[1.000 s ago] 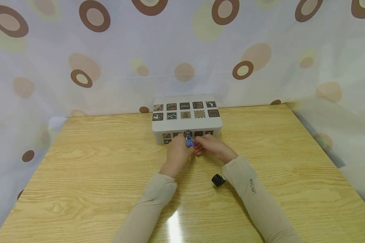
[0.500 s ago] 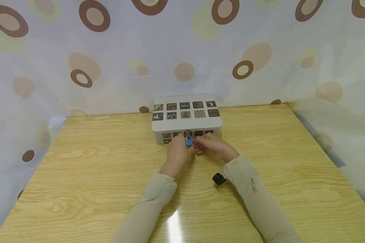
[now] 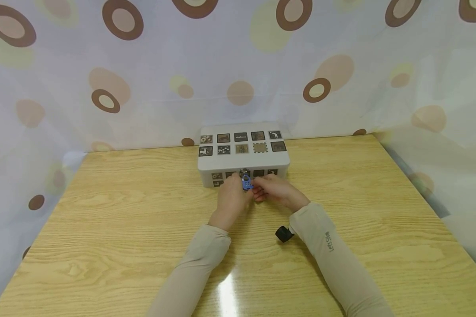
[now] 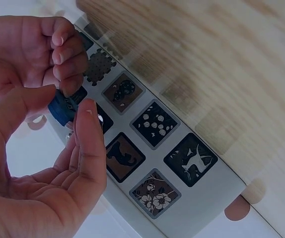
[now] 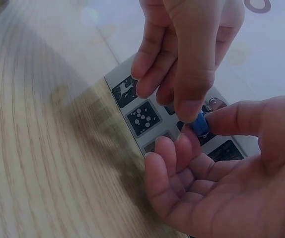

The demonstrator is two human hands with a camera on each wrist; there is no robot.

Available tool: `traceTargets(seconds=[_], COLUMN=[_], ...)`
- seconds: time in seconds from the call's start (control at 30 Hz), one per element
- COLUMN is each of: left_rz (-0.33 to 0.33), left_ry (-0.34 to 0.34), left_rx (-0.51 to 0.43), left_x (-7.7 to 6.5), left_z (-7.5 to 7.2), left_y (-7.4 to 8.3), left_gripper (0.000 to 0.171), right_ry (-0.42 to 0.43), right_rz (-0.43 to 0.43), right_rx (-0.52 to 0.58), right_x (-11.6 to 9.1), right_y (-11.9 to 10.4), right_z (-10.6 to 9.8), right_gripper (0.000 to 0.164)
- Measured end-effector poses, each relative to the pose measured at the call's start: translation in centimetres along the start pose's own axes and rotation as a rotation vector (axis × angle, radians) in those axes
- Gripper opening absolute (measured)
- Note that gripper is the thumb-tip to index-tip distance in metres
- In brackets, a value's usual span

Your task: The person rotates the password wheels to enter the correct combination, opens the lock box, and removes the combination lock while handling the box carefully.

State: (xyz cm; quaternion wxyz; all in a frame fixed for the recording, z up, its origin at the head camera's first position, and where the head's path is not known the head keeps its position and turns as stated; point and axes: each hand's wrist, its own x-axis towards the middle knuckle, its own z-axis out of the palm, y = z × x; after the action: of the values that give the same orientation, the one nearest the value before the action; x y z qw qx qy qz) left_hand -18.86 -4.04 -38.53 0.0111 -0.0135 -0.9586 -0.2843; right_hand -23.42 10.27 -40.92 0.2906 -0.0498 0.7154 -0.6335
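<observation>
A small blue combination padlock (image 3: 247,182) is at the metal latch (image 3: 243,171) on the front of a white box (image 3: 243,162). My left hand (image 3: 230,198) pinches the padlock from the left, thumb and index finger on its body (image 4: 62,109). From the other side my right hand (image 3: 277,190) grips its right edge, with the remaining fingers curled below. In the right wrist view the padlock's blue side (image 5: 200,125) shows between the fingertips of both hands. Its shackle loop shows just under the latch in the head view. Fingers cover parts of the box front.
The box, its lid down and covered in dark picture squares, stands at the back of a wooden table (image 3: 123,220). Behind it hangs a white curtain (image 3: 206,79) with brown circles. A black strap piece (image 3: 284,234) sticks out by the right cuff.
Both hands stay on the padlock. The right wrist has shifted very slightly left since half a second ago.
</observation>
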Motion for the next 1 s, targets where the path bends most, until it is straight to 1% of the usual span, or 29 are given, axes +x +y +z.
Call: traceTargets(seconds=[0.1,0.37,0.73,1.0], left_rz=[-0.004,-0.001,-0.007,-0.004], left_ry=[-0.002,-0.006,-0.013,-0.012], left_rx=[0.0,0.011,0.002,-0.006], left_x=[0.01,0.02,0.06,0.03], left_z=[0.01,-0.07,-0.13,-0.14], left_y=[-0.02,-0.01,0.03,0.05], left_gripper=[0.036,0.038,0.037,0.036], right_ry=[-0.001,0.033,0.013,0.017], right_rz=[0.0,-0.015,-0.002,-0.015], right_rx=[0.005,0.044,-0.013,0.006], right_x=[-0.02,0.0,0.02,0.08], right_y=[0.0,-0.07,-0.11,-0.13], right_z=[0.02,-0.24,-0.21,-0.01], right_gripper=[0.026,0.026,0.028,0.026])
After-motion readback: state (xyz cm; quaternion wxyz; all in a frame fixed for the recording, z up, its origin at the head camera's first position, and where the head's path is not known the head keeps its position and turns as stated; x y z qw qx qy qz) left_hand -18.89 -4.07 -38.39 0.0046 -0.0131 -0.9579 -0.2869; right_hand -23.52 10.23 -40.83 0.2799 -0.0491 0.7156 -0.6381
